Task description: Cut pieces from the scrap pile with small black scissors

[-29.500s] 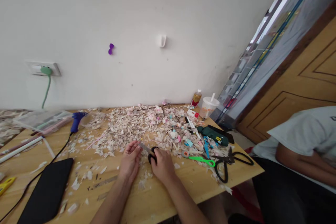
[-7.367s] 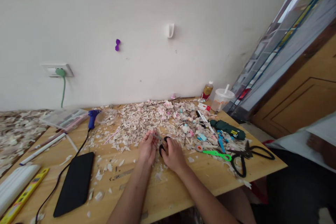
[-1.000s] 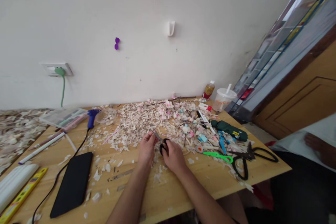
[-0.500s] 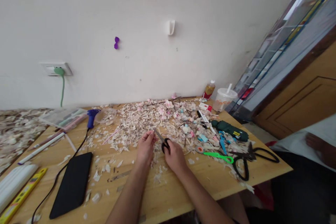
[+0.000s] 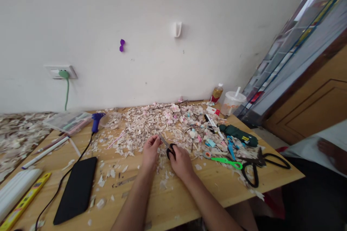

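My right hand (image 5: 179,160) is closed round the black handles of a small pair of scissors (image 5: 164,140). Their blades point up and left toward my left hand (image 5: 151,148). The left hand's thumb and fingertips are pinched together at the blade tips; whatever lies between them is too small to make out. Both hands are above the wooden table, just in front of a heap of pale petal-like scraps (image 5: 143,122). Pink blossoms (image 5: 169,114) and thin dark twigs lie among the scraps behind the hands.
On the right lie green-handled scissors (image 5: 226,162), large black scissors (image 5: 255,168), a dark green folded umbrella (image 5: 238,135), a lidded cup (image 5: 232,104) and a bottle (image 5: 217,94). On the left are a blue glue gun (image 5: 96,122), a black tablet-like slab (image 5: 76,190) and a yellow packet (image 5: 25,200).
The view has shifted slightly, so the table things sit a little farther right. Both hands keep nearly the same pose, with the scissors still at the left fingertips.
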Demonstrator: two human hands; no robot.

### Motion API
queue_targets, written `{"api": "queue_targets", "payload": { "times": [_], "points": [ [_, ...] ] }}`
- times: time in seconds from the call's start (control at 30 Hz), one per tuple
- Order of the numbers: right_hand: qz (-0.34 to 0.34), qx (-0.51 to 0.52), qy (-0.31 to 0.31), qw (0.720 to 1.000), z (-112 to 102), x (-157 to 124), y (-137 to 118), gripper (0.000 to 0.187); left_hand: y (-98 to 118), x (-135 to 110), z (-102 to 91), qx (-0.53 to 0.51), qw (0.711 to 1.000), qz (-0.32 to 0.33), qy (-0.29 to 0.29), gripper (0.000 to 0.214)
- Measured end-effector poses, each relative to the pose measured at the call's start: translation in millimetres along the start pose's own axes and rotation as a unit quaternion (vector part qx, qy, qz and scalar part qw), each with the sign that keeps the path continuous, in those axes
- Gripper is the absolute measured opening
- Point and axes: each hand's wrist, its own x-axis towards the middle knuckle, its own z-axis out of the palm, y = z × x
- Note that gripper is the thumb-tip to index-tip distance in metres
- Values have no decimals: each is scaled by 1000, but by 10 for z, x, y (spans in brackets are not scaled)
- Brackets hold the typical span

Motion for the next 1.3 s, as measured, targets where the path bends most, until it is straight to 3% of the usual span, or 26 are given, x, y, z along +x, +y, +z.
{"api": "queue_targets", "payload": {
  "times": [0.3,0.5,1.07,1.2,1.3],
  "points": [
    [10,13,-12,1000,8,15,21,26,95,-13,53,-133,990,-30,30,28],
    [12,9,-13,1000,35,11,49,26,156,-26,37,-185,981,-21,48,40],
    [5,9,7,1000,-14,12,-34,25,216,10,-5,-17,999,14,23,46],
    [9,8,3,1000,13,17,0,23,200,-1,7,-21,999,10,27,46],
    [8,7,5,1000,20,15,13,23,133,-31,38,-91,995,-30,13,43]
  ]
}}
